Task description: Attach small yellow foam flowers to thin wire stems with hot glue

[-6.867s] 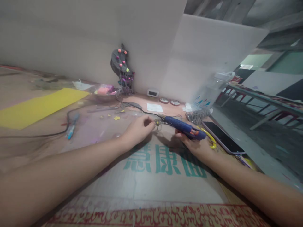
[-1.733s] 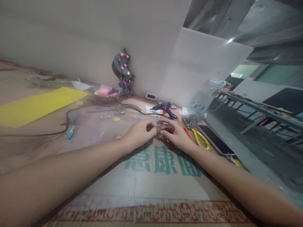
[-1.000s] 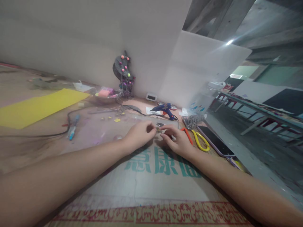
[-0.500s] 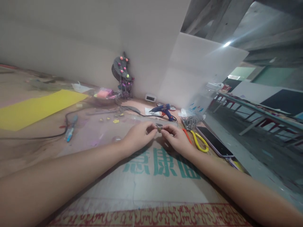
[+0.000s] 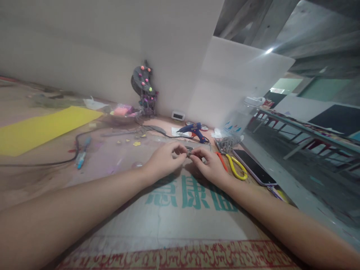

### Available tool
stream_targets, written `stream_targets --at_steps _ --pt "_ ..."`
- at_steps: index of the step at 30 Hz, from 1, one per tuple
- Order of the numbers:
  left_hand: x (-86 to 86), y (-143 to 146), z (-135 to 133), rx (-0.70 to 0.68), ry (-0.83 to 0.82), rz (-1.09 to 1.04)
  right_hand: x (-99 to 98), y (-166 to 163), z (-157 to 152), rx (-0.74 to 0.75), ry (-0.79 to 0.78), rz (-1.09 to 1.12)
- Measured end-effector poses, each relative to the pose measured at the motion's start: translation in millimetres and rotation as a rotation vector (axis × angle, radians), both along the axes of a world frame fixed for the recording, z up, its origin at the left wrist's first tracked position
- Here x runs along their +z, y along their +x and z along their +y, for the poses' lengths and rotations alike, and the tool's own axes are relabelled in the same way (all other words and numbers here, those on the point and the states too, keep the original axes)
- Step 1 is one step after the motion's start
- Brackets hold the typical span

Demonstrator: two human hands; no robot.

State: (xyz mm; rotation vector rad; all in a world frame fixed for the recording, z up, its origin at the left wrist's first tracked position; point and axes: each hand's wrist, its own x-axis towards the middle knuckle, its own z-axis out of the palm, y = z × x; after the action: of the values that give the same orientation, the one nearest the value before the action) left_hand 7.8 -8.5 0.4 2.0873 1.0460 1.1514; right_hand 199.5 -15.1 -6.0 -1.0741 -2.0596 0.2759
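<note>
My left hand (image 5: pixel 165 158) and my right hand (image 5: pixel 207 165) meet over the cardboard sheet, thumbs and forefingers pinched close together. Between the fingertips is a small greyish piece (image 5: pixel 189 153), mostly covered and too small to name. Just beyond the fingers lies a blue glue gun (image 5: pixel 195 130) with its cord. Beside my right hand are yellow-handled scissors or pliers (image 5: pixel 236 168) and an orange handle (image 5: pixel 222 161). Behind these sits a bundle of grey cord (image 5: pixel 229 143). Several small yellow cut-outs (image 5: pixel 136 143) lie left of my left hand.
A yellow sheet (image 5: pixel 45 129) and a blue pen (image 5: pixel 82 157) lie at left. A grey crescent ornament with coloured beads (image 5: pixel 143 80) leans on the white board. A phone (image 5: pixel 254 167) rests near the right table edge. Cardboard with green characters (image 5: pixel 194 225) covers the front.
Both hands stay together at the same spot, with the fingertips shifted slightly around the small piece. The whole view has moved a little.
</note>
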Motion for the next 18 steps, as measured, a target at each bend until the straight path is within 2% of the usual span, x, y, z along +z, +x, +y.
stream_targets --at_steps 13,18 --pt "-2.1 -0.3 1.6 0.013 0.015 0.052 1.1 -0.4 -0.9 0.019 0.004 -0.059" --pt "-0.6 0.0 1.6 -0.039 -0.129 -0.031 1.6 -0.8 -0.4 0.005 -0.018 -0.027"
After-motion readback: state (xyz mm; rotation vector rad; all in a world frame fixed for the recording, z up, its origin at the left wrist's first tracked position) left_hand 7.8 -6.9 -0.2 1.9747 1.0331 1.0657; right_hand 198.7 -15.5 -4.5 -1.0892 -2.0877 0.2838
